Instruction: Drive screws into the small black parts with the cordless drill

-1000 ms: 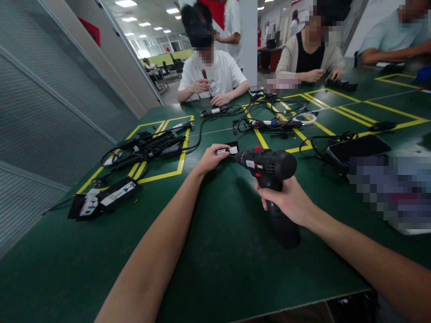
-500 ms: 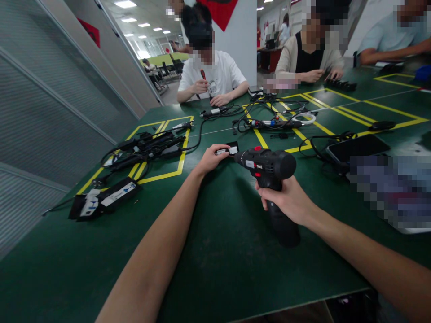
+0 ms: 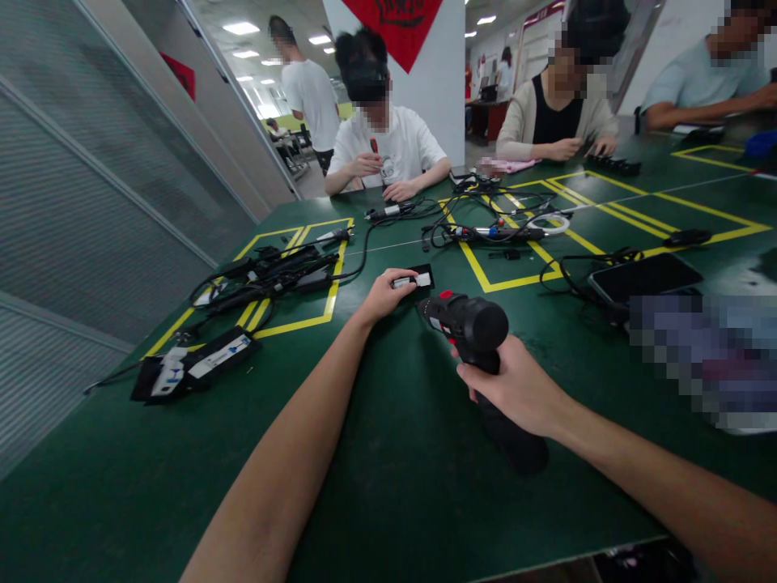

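Observation:
My right hand is wrapped round the grip of a black cordless drill with red trim. The drill's nose points left toward a small black module with a white label lying on the green table. My left hand rests on the near end of that module, fingers curled onto it. The drill's tip sits just short of the module.
Left of my arm lie a tangle of black cables and adapters and a flat black labelled pack within yellow tape squares. More cables and tools sit further back, a dark tablet at right. Several people sit at the far edge.
The drill has been pulled back slightly toward me and away from the module. The view has tilted up a little. A standing person behind has walked left.

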`<state>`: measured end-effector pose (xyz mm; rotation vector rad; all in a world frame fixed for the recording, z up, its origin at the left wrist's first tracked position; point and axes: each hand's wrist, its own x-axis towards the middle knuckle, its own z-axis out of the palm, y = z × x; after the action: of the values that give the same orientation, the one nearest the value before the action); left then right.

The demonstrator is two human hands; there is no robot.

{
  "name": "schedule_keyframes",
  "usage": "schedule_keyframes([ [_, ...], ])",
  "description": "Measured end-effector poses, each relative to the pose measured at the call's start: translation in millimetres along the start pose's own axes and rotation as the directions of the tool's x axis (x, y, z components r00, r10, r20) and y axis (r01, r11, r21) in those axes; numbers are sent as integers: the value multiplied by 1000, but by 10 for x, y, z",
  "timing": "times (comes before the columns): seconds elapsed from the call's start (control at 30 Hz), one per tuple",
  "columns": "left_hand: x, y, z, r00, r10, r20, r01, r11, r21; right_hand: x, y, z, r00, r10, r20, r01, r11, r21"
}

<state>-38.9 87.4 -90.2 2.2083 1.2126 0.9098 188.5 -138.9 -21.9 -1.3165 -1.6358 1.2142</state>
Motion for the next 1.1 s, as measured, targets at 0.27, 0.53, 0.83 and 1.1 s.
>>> schedule_keyframes([
  [0.27,-13,55,-9,1000,-26,10,26,999,-25,-48,-102,22,994,-106,-35,88,935,-344],
  [0.53,-78,85,46,998,36,-60,-34,999,37,-81,-10,189,1000,16,-1,-13,745,-667],
  [0.83,-135,100,63,967,243,-76,-205,920,335,-132,-110,339,997,65,28,-18,611,-792],
  [1.1,-148,182,65,948,302,-99,-250,900,357,-215,-193,516,997,75,17,-35,646,-763],
])
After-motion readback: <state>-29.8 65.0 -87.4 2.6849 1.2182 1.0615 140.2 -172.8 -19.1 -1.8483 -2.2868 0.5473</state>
